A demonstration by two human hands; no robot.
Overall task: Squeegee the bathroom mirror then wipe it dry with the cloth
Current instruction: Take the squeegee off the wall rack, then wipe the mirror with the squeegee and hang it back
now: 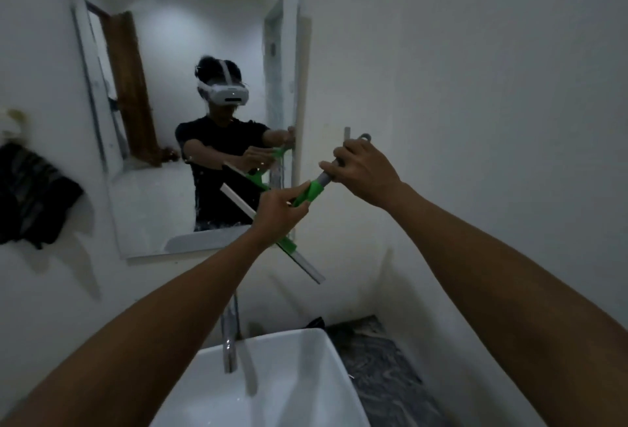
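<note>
I hold a green and grey squeegee (311, 192) in both hands in front of the mirror's lower right corner. My left hand (277, 210) grips the green neck just above the blade. My right hand (362, 170) is closed around the grey handle higher up, near its hanging loop. The long white blade (306, 263) slants down to the right, partly hidden behind my left hand, and it crosses the mirror's bottom right edge. The frameless mirror (163, 52) hangs on the white wall and reflects a person and a doorway. A dark cloth (32, 193) hangs on the wall at the left.
A white basin (299, 375) with a tall chrome tap (230, 341) stands directly below. A dark marbled counter (380, 369) runs to the right of the basin. White walls close in on the right side.
</note>
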